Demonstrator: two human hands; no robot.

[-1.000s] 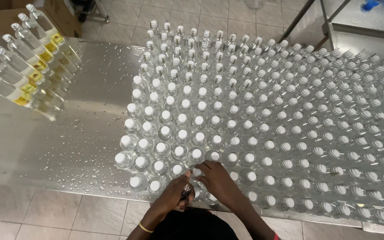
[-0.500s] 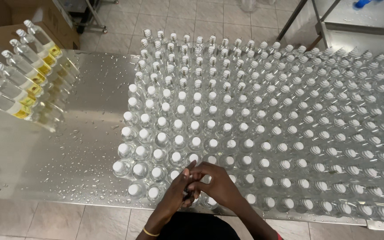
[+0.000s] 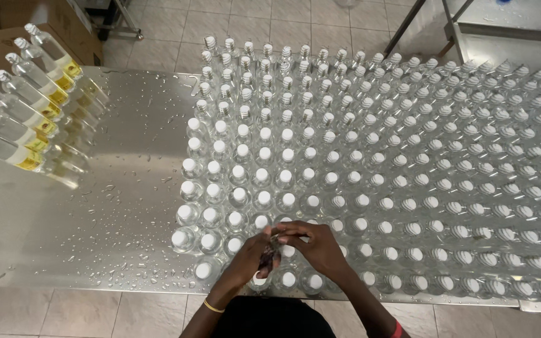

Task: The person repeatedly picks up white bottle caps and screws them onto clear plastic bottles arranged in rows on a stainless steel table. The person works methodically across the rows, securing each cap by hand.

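At the far left, a row of clear glass bottles with yellow labels is laid on its side on the wet stainless steel table. To the right, a dense block of upright clear bottles with white caps is spread across the table. At the block's near edge, the left hand is curled loosely, its fingers closed around one small clear white-capped bottle. The bottle is held between both hands. The right hand is bent over the bottle's cap; how firmly it grips cannot be told.
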